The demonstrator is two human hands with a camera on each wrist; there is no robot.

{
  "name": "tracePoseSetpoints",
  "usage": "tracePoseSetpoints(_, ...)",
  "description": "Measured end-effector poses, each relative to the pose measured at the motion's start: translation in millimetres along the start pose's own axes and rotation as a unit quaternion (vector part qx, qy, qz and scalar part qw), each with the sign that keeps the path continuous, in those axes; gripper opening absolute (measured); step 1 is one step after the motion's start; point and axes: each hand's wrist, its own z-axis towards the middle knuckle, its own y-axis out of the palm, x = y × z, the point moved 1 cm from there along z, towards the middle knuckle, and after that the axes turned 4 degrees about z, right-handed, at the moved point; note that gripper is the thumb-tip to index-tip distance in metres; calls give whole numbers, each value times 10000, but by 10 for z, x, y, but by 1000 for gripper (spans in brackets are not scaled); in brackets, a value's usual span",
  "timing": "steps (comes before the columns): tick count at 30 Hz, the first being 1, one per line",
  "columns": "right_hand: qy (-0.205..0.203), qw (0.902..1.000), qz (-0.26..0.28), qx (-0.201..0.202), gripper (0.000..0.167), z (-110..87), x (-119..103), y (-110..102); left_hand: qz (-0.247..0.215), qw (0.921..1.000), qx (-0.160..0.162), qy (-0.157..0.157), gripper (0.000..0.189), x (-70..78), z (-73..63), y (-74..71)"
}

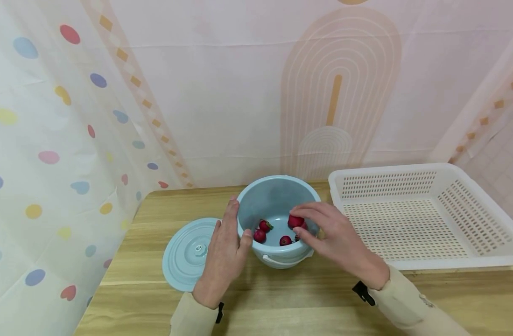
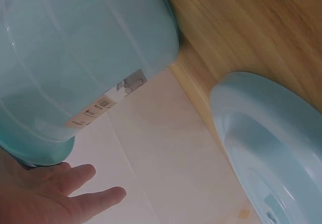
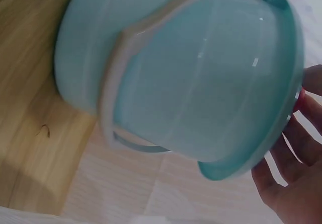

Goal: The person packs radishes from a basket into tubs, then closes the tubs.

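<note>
A light blue bucket (image 1: 275,186) stands upright on the wooden table with several small red radishes in it, one radish (image 1: 260,235) near its left wall and another radish (image 1: 285,240) toward the front. My right hand (image 1: 336,233) reaches over the right rim and pinches a radish (image 1: 295,221) between thumb and fingers, inside the bucket's mouth. At the left rim, my left hand (image 1: 227,247) rests with its fingers straight; its fingertips (image 2: 118,194) show beside the rim in the left wrist view. A white handle (image 1: 285,261) hangs down at the bucket's front.
The round blue lid (image 1: 178,256) lies on the table (image 1: 130,289) left of the bucket, partly behind my left hand. To the right is a large white perforated basket (image 1: 399,228). A patterned curtain (image 1: 222,93) hangs behind the table.
</note>
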Motion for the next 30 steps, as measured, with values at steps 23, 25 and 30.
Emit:
tracePoseSetpoints(23,1376,9796,-550,-1354,48,-82,3,-24,131,9999,-67,-15,71,-1,-3,-22)
tracePoseSetpoints(25,1310,9805,-609,-1334,49,-95,-14,-36,209,9996,-175,-65,74,5,0,-46)
tracePoseSetpoints(30,916,9880,-664,-1048,53,-129,-115,-44,224,9988,-426,-90,78,8,28,-156)
